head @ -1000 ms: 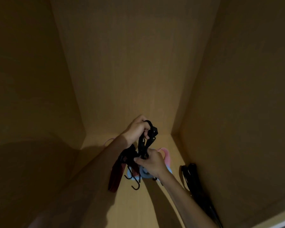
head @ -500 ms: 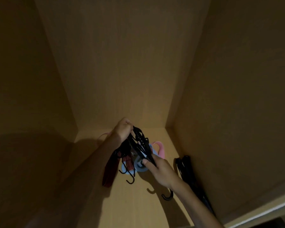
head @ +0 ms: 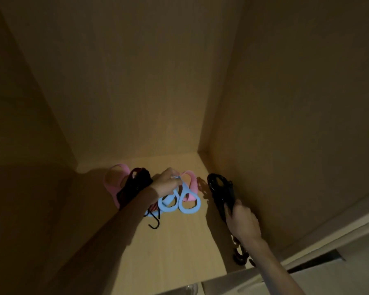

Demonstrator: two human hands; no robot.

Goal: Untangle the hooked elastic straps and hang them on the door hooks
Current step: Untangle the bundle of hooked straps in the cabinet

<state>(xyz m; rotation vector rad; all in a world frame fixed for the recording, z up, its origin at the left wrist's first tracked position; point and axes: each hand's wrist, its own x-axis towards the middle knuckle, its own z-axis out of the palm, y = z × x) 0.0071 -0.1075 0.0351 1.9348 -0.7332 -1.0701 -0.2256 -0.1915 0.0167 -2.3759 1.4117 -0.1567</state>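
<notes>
Head view, dim light, looking down into a wooden cabinet [head: 179,252].

Right hand [head: 243,220]: fingers wrapped tight around a black strap bundle [head: 221,192], near the right wall. The bundle rises above the fist toward the far side. Its end hooks [head: 241,255] hang below the wrist, at the near right edge of the cabinet floor. This bundle is well apart from everything else, so I judge it freed from the tangle.

Left hand [head: 166,184]: fingers curled, fingertips pinching the upper end of the pale blue loops [head: 185,188], which trail down onto the floor at centre. A red-and-black strap [head: 134,186] lies bunched against the left wrist and forearm. Whether the hand also grips it, I cannot tell. One of its hooks [head: 155,223] rests on the floor just near of the blue loops.

Pink loops [head: 124,170] lie at the far left and behind the blue ones. I cannot tell whether the loops are linked to the strap or only lying against it.

Progress, as a judgement: one strap is separated and the second is not yet sorted out from the blue and pink pieces. No door hooks are in view and nothing hangs anywhere. The hanging stage is entirely left, and the task is less than half done.
</notes>
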